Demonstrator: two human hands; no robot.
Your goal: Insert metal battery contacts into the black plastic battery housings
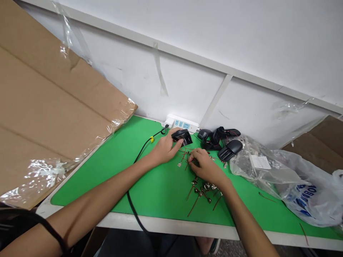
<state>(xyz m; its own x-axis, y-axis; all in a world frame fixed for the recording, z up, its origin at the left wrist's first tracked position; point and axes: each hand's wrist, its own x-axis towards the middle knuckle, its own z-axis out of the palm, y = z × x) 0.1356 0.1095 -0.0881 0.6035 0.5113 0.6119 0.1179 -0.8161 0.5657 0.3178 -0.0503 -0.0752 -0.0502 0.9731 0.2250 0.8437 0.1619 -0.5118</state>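
My left hand (168, 145) is closed around a black plastic housing (184, 137), its open hollow side tilted toward me, above the green mat (112, 178). To the right, my right hand (205, 165) has its thumb and fingertips pinched together low over the mat, among thin red wires (184, 154); what sits between the fingertips is too small to make out. Just left of those fingertips lies a small metal part (179, 164) with a wire. Several similar small round metal parts (199, 192) with red wires are scattered below my right hand.
More black plastic housings (230, 150) are piled behind my right hand. A white power strip (184, 124) stands against the wall. Clear plastic bags (302, 194) cover the right side. A large cardboard sheet (66, 103) leans at left. A black cable (131, 203) crosses the mat.
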